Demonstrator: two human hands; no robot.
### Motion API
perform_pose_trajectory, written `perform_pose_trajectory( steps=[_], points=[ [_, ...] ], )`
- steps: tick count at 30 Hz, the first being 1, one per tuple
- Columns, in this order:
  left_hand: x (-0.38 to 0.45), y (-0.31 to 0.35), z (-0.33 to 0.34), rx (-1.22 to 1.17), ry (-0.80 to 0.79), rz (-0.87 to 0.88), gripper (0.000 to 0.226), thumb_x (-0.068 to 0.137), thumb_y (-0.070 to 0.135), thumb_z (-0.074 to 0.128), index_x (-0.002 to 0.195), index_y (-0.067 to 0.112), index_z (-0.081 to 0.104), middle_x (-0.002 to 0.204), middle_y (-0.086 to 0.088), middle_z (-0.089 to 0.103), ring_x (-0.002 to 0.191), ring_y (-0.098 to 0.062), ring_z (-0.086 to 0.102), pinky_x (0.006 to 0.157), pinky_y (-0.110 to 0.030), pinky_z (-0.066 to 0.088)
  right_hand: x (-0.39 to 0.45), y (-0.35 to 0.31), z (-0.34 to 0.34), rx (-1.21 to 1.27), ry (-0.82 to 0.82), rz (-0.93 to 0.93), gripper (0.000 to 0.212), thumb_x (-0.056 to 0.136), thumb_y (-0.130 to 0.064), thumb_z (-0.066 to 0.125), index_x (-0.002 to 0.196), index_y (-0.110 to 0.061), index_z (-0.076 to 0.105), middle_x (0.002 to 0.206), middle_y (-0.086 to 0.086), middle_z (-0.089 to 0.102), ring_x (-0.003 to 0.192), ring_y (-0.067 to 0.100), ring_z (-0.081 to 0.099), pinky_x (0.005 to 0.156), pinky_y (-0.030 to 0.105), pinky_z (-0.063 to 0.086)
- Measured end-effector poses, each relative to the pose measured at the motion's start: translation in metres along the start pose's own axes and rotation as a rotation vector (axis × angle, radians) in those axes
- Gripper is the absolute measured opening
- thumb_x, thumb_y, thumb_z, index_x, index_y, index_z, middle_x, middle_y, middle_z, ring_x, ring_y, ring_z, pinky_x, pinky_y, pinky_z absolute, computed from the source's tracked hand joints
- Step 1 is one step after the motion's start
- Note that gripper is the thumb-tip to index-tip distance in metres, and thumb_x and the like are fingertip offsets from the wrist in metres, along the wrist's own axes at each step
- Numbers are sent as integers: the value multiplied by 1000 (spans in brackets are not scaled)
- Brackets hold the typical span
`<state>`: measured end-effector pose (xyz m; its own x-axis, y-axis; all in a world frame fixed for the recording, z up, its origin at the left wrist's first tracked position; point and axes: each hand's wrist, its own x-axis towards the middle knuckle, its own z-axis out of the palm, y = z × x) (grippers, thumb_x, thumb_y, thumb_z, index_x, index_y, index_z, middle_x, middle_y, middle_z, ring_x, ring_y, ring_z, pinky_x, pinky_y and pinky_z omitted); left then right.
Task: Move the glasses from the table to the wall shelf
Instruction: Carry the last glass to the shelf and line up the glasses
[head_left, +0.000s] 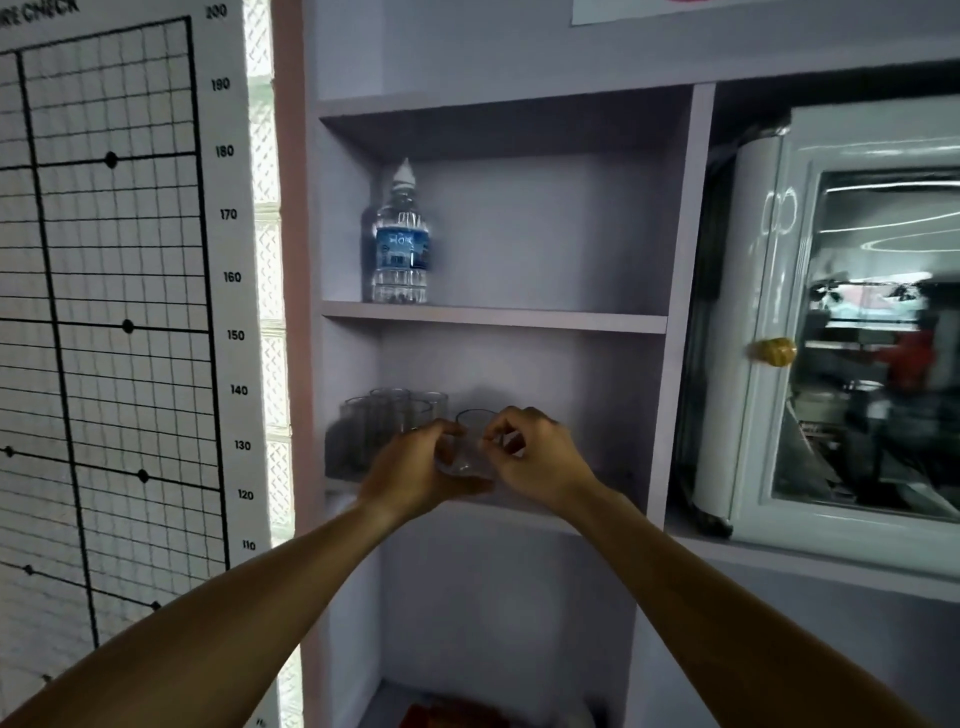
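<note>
A clear drinking glass (470, 444) is held upright between both hands at the front of the middle compartment of the pale wall shelf (493, 317). My left hand (415, 467) cups its left side and base. Fingers of my right hand (535, 452) pinch its right side near the rim. Several more clear glasses (387, 421) stand grouped at the left of the same compartment, just behind my left hand. The board under the held glass is hidden by my hands, so I cannot tell if the glass rests on it.
A water bottle (401, 239) with a blue label stands on the compartment above. To the right is a white cabinet with a glass door (872, 332) and a gold knob (775, 352). A height chart (119, 312) hangs on the left. Something red (441, 714) lies in the lowest compartment.
</note>
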<state>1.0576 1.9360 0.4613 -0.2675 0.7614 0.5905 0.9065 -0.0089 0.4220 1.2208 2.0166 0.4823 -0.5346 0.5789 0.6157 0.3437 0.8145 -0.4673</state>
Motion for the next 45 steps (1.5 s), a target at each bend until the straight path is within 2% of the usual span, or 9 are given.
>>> perform_pose_trajectory(
  steps=[8,13,17,20,23,27,31,37,45],
  points=[
    [4,-8,3,26,22,-26,101,50,91,60,132,35,48,113,10,72,96,-12,69,82,-35,60,11,4,16,12,13,49,28,88,-36,68,114,-30,58,116,-3,66,94,21,66,78,30,56],
    [1,-12,6,-76,91,-57,96,60,73,74,139,35,37,124,7,68,107,-17,68,87,-37,59,17,1,24,48,58,114,57,83,-33,75,129,-30,41,112,-1,65,98,24,65,80,33,58],
    [0,-17,13,-183,90,-54,68,82,55,66,140,36,35,112,10,71,100,-12,69,84,-33,59,23,4,32,64,94,133,41,82,-30,75,106,-26,42,87,-4,63,79,20,65,66,34,59],
    [0,-24,22,-79,91,-4,55,87,47,63,132,39,32,97,13,70,83,-11,69,73,-34,60,27,10,44,46,75,158,25,86,-33,72,90,-23,49,80,-2,64,71,17,62,59,32,55],
    [3,-27,24,11,143,38,33,85,43,59,114,36,43,95,8,71,83,-19,69,67,-36,56,29,14,53,-92,40,106,16,87,-29,67,83,-19,56,80,0,65,71,21,59,61,32,48],
    [5,-29,25,75,156,87,19,84,41,56,96,30,47,87,4,69,80,-22,66,59,-34,48,32,19,57,-134,13,51,4,87,-21,63,88,-18,62,86,2,69,77,22,62,68,34,51],
    [4,-29,28,110,183,115,17,85,41,57,96,29,53,91,2,71,84,-24,67,58,-28,35,35,26,60,-176,2,7,13,85,-12,60,96,-18,67,94,5,72,85,26,65,74,35,53],
    [9,-35,31,110,134,146,24,82,39,58,105,31,56,93,2,72,87,-26,68,66,-33,49,35,31,61,-180,-12,-54,27,86,-9,60,107,-21,71,105,3,74,96,24,67,86,35,54],
    [3,-61,13,-164,160,174,14,79,30,70,87,26,60,74,13,71,70,-2,68,66,-32,58,30,24,63,-152,128,-193,27,86,-12,63,113,-15,61,98,7,71,79,29,67,68,37,56]
  ],
)
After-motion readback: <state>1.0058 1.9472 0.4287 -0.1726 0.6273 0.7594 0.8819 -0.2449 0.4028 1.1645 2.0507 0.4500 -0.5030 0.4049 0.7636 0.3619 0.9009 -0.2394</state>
